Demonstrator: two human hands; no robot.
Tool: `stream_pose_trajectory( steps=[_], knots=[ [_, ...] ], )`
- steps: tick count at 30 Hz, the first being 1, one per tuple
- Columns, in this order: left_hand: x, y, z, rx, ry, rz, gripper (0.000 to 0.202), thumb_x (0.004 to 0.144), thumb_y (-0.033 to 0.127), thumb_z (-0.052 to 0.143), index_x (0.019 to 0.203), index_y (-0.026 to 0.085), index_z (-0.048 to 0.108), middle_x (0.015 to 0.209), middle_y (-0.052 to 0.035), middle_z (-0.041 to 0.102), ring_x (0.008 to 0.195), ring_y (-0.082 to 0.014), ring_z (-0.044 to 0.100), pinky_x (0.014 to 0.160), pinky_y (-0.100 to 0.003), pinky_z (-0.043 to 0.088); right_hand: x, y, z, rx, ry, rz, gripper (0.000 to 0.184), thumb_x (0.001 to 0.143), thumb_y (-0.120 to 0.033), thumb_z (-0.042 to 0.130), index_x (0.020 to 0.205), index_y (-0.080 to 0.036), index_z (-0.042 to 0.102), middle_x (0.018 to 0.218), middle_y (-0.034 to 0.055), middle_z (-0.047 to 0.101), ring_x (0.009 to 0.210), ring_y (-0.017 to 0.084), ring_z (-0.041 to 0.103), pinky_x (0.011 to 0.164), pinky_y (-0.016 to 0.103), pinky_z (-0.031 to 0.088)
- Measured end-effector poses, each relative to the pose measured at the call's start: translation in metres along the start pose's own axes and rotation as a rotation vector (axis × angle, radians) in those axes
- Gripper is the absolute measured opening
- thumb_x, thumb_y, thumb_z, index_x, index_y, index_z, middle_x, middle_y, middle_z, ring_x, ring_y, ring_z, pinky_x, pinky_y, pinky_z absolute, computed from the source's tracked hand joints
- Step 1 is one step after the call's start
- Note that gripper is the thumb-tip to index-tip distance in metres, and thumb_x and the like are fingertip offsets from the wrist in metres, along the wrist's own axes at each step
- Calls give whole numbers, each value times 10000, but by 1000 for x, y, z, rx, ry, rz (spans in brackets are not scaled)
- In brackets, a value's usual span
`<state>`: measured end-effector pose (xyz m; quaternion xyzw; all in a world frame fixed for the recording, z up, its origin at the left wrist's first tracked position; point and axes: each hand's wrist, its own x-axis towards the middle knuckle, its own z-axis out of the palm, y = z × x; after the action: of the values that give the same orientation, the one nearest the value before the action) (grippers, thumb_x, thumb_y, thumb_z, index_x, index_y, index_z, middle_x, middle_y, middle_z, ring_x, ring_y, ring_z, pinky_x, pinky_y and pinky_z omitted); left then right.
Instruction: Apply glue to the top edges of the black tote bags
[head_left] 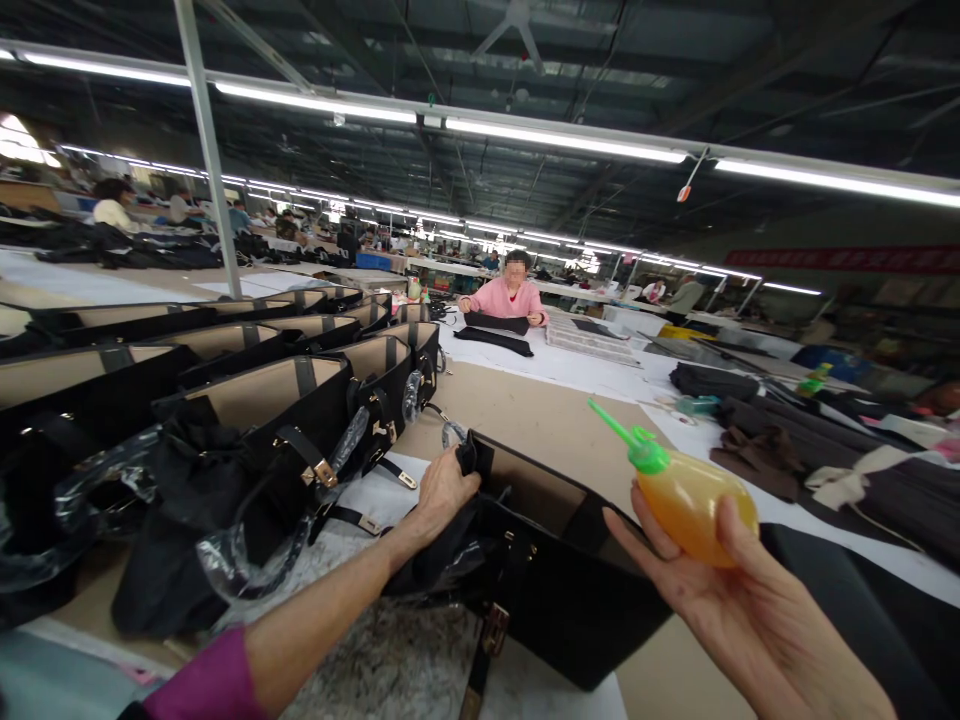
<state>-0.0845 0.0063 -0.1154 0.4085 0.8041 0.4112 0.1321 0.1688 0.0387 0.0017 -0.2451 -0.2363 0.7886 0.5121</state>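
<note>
My left hand (442,490) grips the rim of an open black handbag (570,590) with a tan lining, lying on the table just in front of me. My right hand (720,590) holds an orange squeeze bottle (694,500) with a green nozzle pointing up and to the left, raised above the bag's right side. A strap with a gold buckle (491,630) hangs down the bag's front.
Rows of black handbags (300,420) with tan linings fill the table to the left. A person in a pink top (510,298) sits at the far end over dark pieces. Dark fabric pieces (840,470) lie to the right. A metal pole (206,140) stands at left.
</note>
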Motion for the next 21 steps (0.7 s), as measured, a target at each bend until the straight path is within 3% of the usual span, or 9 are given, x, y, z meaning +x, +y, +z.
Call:
stream_pose_trajectory(
  steps=[3,6,11,15,18,21],
  knots=[
    [0,-8,4,-97,-27,42,183,691,130,461,834,129,576,831,-77,619,826,-228,589,687,-281,420,2,-2,-3,-10,-22,22,594,544,-139,898,1047,-219,593,1151,98,595,989,348,585,849,700,384],
    [-2,-19,1,-191,-100,102,134,756,199,448,750,136,565,730,-38,600,754,-192,577,656,-252,429,2,-4,-5,17,-16,57,580,535,-136,902,1021,-246,605,1120,85,612,991,347,586,863,691,380],
    [-8,-26,-10,-456,-106,202,232,806,317,473,926,138,560,878,-39,613,820,-173,555,739,-248,437,-5,-4,-4,93,24,31,578,484,-106,912,963,-255,626,1135,85,609,962,341,601,838,678,399],
    [-15,-14,-19,-579,-64,193,225,765,333,537,875,138,566,819,-21,594,760,-156,535,705,-236,425,-10,-6,-9,153,63,49,524,518,-112,894,944,-268,631,1139,55,613,968,335,600,837,673,403],
    [-19,4,-31,-527,-29,159,227,726,365,574,762,142,553,678,13,540,619,-129,495,585,-216,397,-12,-11,-16,174,61,36,468,546,-142,887,920,-272,639,1152,49,609,967,325,603,831,636,433],
    [-20,28,-47,-434,-23,158,258,717,404,578,684,155,520,533,52,427,472,-98,402,459,-203,314,-16,-19,-24,162,52,15,531,548,-174,895,1000,-268,634,1162,75,604,949,308,612,820,590,465]
  ],
)
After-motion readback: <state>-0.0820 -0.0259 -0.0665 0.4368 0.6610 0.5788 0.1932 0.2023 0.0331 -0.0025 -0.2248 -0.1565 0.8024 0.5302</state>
